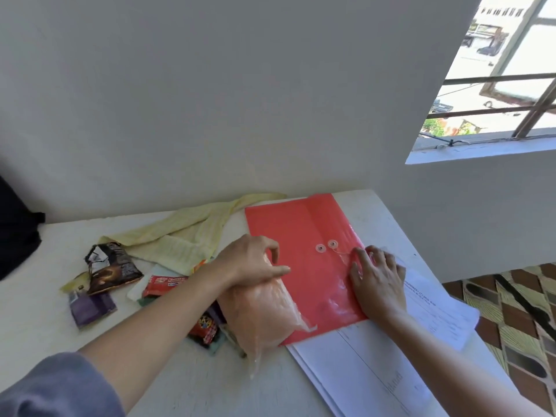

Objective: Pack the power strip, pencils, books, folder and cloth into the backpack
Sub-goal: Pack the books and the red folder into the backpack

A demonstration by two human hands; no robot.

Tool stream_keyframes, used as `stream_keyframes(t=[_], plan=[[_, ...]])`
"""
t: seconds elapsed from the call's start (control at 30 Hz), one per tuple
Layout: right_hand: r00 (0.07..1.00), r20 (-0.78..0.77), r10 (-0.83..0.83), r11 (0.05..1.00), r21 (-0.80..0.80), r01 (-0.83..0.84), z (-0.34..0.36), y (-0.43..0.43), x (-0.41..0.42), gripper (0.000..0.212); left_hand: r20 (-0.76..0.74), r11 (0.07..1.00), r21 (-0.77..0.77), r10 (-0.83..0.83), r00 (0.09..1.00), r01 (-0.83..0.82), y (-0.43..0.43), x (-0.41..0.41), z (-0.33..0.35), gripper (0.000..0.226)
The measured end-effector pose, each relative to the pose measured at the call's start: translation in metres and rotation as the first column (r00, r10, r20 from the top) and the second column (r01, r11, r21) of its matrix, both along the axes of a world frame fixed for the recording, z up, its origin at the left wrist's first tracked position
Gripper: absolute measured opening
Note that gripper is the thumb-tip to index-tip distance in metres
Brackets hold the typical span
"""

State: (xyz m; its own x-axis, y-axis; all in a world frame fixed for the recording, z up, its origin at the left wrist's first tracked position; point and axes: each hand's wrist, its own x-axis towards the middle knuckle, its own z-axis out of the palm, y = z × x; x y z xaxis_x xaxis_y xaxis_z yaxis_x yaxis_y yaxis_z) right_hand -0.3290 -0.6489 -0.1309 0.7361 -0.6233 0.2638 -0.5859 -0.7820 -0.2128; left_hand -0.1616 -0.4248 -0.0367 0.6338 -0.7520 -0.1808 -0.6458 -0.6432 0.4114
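White table (pixel 39 311) by wall: red folder (pixel 301 233) lies on loose papers (pixel 361 371), my R hand (pixel 379 278) pressed flat on its right edge, L hand (pixel 252 260) gripping a clear plastic bag (pixel 261 311) across its left edge. Folder step, I reckon; next needs bag cleared, folder carried to backpack (pixel 15 233) far left. Print on wrappers (pixel 114 266) unreadable.

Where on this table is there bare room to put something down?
Bare table lies near-left, between the wrappers and the grey sleeve; also a back strip between the dark backpack and yellow cloth, and the far corner past the red folder. Crowded: wrappers and plastic bag in the middle, papers on the right.
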Motion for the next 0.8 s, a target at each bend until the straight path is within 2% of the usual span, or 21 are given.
stream_keyframes(t=[0.1,0.23,0.3,0.4,0.47,0.57,0.6,0.67,0.7,0.8], plan=[[1.000,-0.012,-0.003,1.000,-0.025,0.002,-0.003,0.000,0.003,0.024,0.034,0.985,-0.099,0.147,0.988,-0.144,0.009,0.021,0.017,0.031],[1.000,-0.024,-0.006,0.999,-0.035,0.005,-0.006,0.000,0.004,0.025,0.041,0.909,-0.181,0.389,0.920,-0.376,0.022,0.060,0.038,0.053],[1.000,-0.029,-0.004,0.999,-0.036,0.003,-0.006,-0.001,0.004,0.026,0.062,0.893,-0.134,0.441,0.896,-0.430,0.031,0.078,0.034,0.062],[0.999,-0.039,-0.006,0.999,-0.046,0.005,-0.005,-0.001,0.004,0.030,0.237,0.870,0.076,0.458,0.857,-0.487,0.036,0.088,0.014,0.053],[0.999,-0.038,-0.002,0.999,-0.054,0.000,-0.004,0.000,0.005,0.030,0.324,0.883,0.141,0.387,0.864,-0.448,0.033,0.085,0.002,0.041],[0.999,-0.033,0.003,0.999,-0.051,-0.005,-0.003,0.001,0.005,0.025,0.385,0.954,0.062,0.247,0.889,-0.292,0.016,0.070,-0.002,0.029],[0.999,-0.037,0.004,0.999,-0.049,-0.005,-0.003,0.001,0.004,0.024,0.362,0.977,0.028,0.185,0.914,-0.209,0.008,0.063,-0.001,0.028],[0.999,-0.044,0.001,0.999,-0.045,-0.003,-0.003,0.001,0.004,0.027,0.210,0.998,0.016,0.048,0.977,-0.053,-0.007,0.046,0.001,0.031],[0.999,-0.047,0.001,0.999,-0.045,-0.003,-0.003,0.001,0.003,0.029,0.164,0.998,0.062,-0.022,0.986,0.012,-0.010,0.040,0.001,0.034],[0.999,-0.036,0.003,0.999,-0.050,-0.005,-0.001,0.001,0.003,0.033,0.234,0.967,0.220,-0.178,0.956,0.126,-0.008,0.041,0.001,0.026]])
